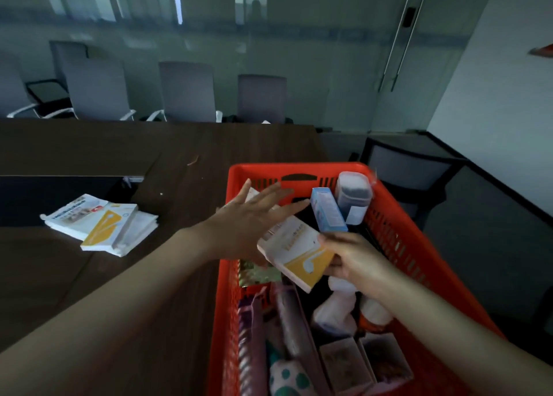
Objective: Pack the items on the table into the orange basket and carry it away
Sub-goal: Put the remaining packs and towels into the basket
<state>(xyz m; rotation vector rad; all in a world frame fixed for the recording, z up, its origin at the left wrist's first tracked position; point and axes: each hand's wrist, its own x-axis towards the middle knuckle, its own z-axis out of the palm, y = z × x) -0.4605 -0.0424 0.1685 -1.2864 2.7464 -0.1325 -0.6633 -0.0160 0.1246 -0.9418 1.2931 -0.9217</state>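
Orange basket [404,225] sits at the surface's [149,150] edge; my right hand [356,261] grips a yellow-and-white box [299,252] over it, left hand [251,216] spread wide; flat packets [104,225] remain outside.

The basket [398,225] at lower right is crowded: boxes, a blue carton [327,210] and a jar [353,196] stand up from its far end. Both hands hang over its mouth. At centre left, only the stacked packets [101,225] break the open tabletop [89,150].
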